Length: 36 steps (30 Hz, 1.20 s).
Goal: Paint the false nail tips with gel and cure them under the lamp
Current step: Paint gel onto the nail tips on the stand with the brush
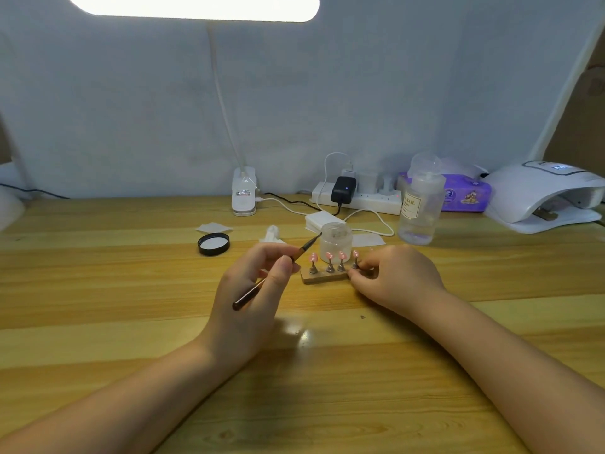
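A small wooden holder (322,277) stands mid-table with several pink false nail tips (330,256) on metal stems. My left hand (252,299) grips a thin dark brush (278,271), its tip pointing up and right toward an open clear jar (335,241) behind the holder. My right hand (396,278) pinches the holder's right end, covering that end. The white curing lamp (543,196) sits at the far right of the table.
The jar's black lid (213,244) lies to the left. A clear pump bottle (422,208), a purple tissue pack (465,194), a power strip (357,199) with cables, white pads (322,221) and a desk lamp clamp (244,194) line the back.
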Tool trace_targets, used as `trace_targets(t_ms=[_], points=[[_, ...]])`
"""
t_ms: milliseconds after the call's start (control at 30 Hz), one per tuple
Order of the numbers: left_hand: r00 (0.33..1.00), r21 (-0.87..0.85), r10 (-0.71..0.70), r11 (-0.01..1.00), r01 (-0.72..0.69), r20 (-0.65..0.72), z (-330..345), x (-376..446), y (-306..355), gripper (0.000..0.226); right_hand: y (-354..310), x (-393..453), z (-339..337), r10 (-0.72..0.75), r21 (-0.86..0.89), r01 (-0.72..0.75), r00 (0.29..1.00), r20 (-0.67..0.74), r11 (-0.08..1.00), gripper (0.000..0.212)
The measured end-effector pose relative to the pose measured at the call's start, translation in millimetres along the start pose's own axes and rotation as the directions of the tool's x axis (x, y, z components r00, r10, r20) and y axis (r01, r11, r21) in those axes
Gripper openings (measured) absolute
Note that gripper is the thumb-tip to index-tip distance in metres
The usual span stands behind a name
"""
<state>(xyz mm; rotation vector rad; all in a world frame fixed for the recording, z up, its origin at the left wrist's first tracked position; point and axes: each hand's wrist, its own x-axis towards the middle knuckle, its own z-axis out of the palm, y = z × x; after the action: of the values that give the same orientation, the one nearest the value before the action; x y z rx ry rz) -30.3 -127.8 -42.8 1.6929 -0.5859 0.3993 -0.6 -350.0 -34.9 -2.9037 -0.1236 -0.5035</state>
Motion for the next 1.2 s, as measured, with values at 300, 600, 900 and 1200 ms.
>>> trace_targets(t_ms=[300,600,900,1200], points=[[1.0,0.023,0.017,1.0,-0.017,0.0,0.1,0.3,1.6,0.026,-10.0,-4.7,7.9,-0.027,0.068,0.031,0.998,-0.057,0.997,0.032],[0.991,0.022,-0.063,0.998,0.061,0.122,1.8,0.0,-1.8,0.024,-9.3,-2.2,11.1,0.006,0.161,0.005,0.997,-0.07,0.987,0.025],[0.966,0.061,-0.104,0.994,0.092,0.237,1.1,2.5,0.6,0.023,-11.5,-3.0,10.0,-0.012,0.136,0.022,0.998,-0.068,0.99,0.025],[0.999,-0.026,-0.004,1.0,0.005,0.046,0.5,8.5,-1.7,0.026,-13.0,-6.9,9.2,-0.037,0.15,0.056,0.991,-0.127,0.987,0.021]])
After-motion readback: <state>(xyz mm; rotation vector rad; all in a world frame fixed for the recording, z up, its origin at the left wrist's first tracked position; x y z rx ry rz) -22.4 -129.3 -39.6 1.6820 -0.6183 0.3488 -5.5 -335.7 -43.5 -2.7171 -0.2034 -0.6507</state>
